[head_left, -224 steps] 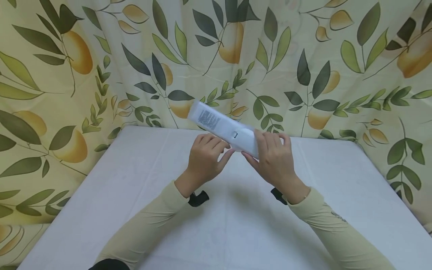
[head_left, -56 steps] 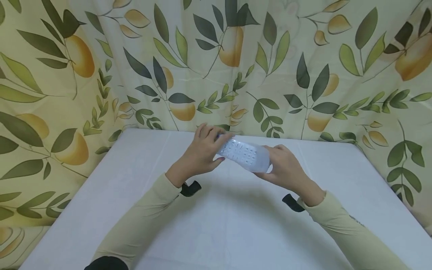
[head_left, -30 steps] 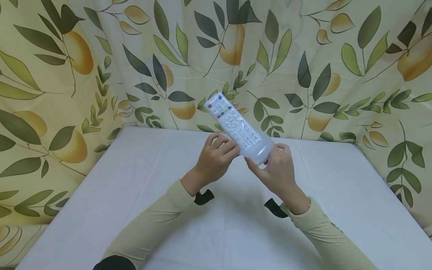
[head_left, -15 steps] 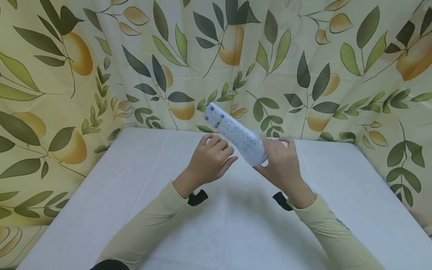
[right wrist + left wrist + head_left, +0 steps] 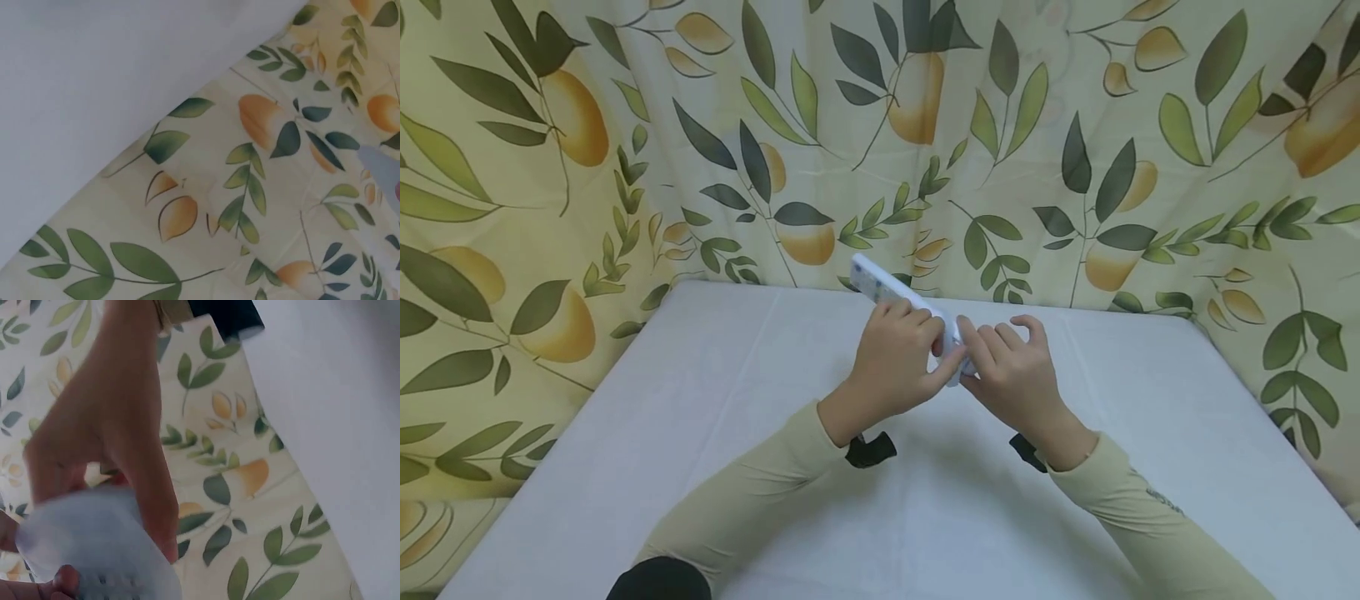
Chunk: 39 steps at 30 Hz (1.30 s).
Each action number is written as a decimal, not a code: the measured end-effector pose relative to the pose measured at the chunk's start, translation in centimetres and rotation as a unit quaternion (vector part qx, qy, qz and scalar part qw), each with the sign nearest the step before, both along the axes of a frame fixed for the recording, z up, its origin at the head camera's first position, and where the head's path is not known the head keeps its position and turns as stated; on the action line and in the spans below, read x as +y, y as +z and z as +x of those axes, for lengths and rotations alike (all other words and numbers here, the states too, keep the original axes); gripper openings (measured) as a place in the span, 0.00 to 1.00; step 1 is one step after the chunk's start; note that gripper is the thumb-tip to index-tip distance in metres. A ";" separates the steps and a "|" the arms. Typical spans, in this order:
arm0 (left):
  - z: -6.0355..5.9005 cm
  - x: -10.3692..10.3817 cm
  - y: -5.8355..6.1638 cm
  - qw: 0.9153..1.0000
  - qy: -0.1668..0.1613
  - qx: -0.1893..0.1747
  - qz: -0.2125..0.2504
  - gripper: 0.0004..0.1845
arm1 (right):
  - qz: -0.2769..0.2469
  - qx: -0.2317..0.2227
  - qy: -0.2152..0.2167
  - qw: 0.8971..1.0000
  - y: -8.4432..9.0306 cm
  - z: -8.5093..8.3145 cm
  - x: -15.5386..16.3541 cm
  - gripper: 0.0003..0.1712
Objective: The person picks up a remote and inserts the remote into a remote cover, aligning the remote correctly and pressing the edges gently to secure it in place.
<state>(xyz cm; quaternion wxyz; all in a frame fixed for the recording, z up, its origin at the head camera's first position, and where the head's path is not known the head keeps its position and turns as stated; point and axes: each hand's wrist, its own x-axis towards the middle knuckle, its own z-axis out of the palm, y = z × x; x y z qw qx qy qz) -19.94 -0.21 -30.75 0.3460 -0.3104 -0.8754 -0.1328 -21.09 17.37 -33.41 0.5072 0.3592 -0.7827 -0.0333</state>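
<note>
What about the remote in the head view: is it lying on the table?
No, the left hand and right hand hold the remote above the white table, one end showing against the leaf-patterned cloth.

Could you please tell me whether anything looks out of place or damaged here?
Nothing stands out: the remote is tilted, but the left hand and right hand hold it above the table; no spill or damage shows.

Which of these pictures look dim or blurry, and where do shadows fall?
Head view: fairly even light, soft shadows under the sleeves on the white tabletop, the remote slightly blurred. Left wrist view: dim, the left hand shaded, the remote hazy. Right wrist view: also dim, though the patterned cloth is readable.
</note>
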 end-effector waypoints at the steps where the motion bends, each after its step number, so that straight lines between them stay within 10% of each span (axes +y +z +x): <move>1: 0.1 0.1 -0.1 1.000 -0.009 -0.002 0.002 0.13 | -0.001 -0.001 0.001 1.000 0.0 0.0 0.0 0.30; 13: 0.1 0.2 -1.6 0.998 -0.066 0.009 0.021 0.06 | -0.006 -0.094 0.005 0.996 -0.2 -0.5 -0.7 0.35; 26: 0.0 -0.3 -2.4 0.996 0.014 0.066 -0.065 0.19 | -0.049 -0.123 0.013 0.991 0.2 -0.6 0.1 0.40; 33: 0.1 -0.5 -2.1 0.992 -0.022 0.098 -0.077 0.11 | -0.117 -0.148 0.092 0.978 0.2 -0.9 1.1 0.31; 39: 0.3 -0.3 -2.0 0.995 -0.074 0.057 -0.044 0.09 | -0.115 -0.152 0.130 0.973 0.3 -0.6 1.2 0.39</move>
